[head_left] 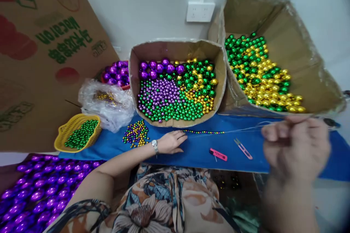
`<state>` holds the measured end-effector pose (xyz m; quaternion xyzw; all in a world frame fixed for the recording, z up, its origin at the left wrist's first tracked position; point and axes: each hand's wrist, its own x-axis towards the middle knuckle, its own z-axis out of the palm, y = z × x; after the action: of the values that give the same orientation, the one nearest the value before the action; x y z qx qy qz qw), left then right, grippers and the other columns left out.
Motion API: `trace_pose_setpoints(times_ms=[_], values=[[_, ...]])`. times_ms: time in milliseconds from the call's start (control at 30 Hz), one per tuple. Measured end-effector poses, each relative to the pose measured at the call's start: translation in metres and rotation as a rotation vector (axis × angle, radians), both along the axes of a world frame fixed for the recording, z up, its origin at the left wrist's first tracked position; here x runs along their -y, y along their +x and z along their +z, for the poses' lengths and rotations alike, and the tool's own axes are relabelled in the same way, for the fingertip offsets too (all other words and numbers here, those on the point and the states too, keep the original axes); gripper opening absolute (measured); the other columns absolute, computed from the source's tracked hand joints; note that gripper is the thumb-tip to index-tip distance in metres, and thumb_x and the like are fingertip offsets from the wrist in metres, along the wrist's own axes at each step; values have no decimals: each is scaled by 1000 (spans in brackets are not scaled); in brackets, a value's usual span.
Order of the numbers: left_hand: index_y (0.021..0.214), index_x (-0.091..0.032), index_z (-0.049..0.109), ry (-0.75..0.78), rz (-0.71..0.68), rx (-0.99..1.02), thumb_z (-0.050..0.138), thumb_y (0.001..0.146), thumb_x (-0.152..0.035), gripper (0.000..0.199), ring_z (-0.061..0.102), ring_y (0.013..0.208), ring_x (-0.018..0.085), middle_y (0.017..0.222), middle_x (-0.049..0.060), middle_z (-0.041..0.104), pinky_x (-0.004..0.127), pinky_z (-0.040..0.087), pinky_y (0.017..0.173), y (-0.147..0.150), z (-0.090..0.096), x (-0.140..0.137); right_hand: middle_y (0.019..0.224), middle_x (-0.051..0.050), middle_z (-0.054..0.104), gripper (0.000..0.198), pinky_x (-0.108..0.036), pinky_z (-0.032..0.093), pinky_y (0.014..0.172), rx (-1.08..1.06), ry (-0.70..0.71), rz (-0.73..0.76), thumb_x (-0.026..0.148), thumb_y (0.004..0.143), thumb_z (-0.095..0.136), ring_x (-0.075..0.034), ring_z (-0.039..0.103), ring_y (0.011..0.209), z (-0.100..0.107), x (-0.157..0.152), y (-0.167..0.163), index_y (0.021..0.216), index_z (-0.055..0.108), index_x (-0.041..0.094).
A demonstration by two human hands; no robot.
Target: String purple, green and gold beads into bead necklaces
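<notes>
A string of small purple, green and gold beads (203,132) lies along the blue cloth. My left hand (171,142), with a watch on its wrist, is at the string's left end. Its fingers are stretched out and slightly apart, and the thumb stands away from them. Pale thread (242,129) runs from the beads toward my right hand (296,145), which is raised at the right and blurred. Those fingers are closed in a pinch, apparently on the thread; the exact grip is smeared. Between the hands lie pink thread snips (243,148) and a pink box cutter (218,154).
Behind the cloth (197,156), a cardboard box (175,45) holds mixed beads; a taller box (303,65) holds green and gold ones. At left are a loose bead pile (136,133), a yellow basket (61,142), a plastic bag (109,114) and large purple beads (41,193).
</notes>
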<state>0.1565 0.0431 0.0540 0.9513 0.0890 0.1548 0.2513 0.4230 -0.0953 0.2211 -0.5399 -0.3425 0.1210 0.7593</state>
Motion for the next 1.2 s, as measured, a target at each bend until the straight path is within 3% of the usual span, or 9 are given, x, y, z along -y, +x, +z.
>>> trace_pose_setpoints(times_ms=[100,233,367,500,633,733,867,1033,1200], values=[[118,-22,62,-15,81,107,57,89,-41,35,64,94,25,104,10,68,40,53,82,20,42,-40,60,5,42,16,-24,37,46,-17,-116,166,42,89,60,-8,44,51,-36,-16,-25,93,64,26],[116,-14,62,115,465,324,55,89,-30,33,51,119,33,115,16,63,52,35,106,70,87,-138,60,5,48,22,-24,42,52,103,-356,258,39,96,48,-10,50,54,-79,-25,-43,102,60,23],[130,-6,53,171,642,237,71,73,-22,62,20,140,45,134,23,49,63,6,114,113,92,-227,59,5,50,25,-23,43,53,120,-434,319,39,98,42,-10,52,54,-104,-32,-58,107,58,22],[119,-10,60,160,581,147,76,64,-19,58,23,138,44,120,19,57,64,-2,113,129,88,-261,58,5,50,28,-23,42,49,127,-438,318,41,98,40,-11,52,51,-118,-40,-65,108,57,21],[111,-13,61,-91,583,317,76,63,-25,52,45,123,38,114,17,58,59,22,113,117,96,-232,58,4,54,28,-22,44,49,277,-504,281,39,99,40,-12,55,51,-119,-45,-64,109,59,21],[117,-19,54,-677,543,549,68,75,-37,48,61,105,28,115,12,60,53,48,95,93,99,-183,71,-1,65,25,-24,51,60,473,-496,220,34,98,42,-14,65,64,-116,-45,-65,105,62,21],[107,-21,54,-1313,442,663,64,79,-42,36,68,91,23,106,9,65,51,57,86,54,92,-119,97,-6,73,22,-27,55,76,653,-436,223,27,97,43,-17,70,86,-117,-45,-72,103,63,21],[97,-18,58,-1605,586,786,65,80,-37,26,67,93,21,100,8,66,47,58,93,29,79,-83,98,-6,73,20,-27,55,79,761,-422,241,21,96,44,-16,70,85,-125,-41,-82,105,62,20],[96,-18,57,-1632,598,836,68,78,-36,28,67,89,20,97,7,66,48,58,91,22,79,-72,93,-6,74,19,-26,54,73,868,-411,209,18,95,46,-15,70,79,-134,-38,-85,104,63,18]])
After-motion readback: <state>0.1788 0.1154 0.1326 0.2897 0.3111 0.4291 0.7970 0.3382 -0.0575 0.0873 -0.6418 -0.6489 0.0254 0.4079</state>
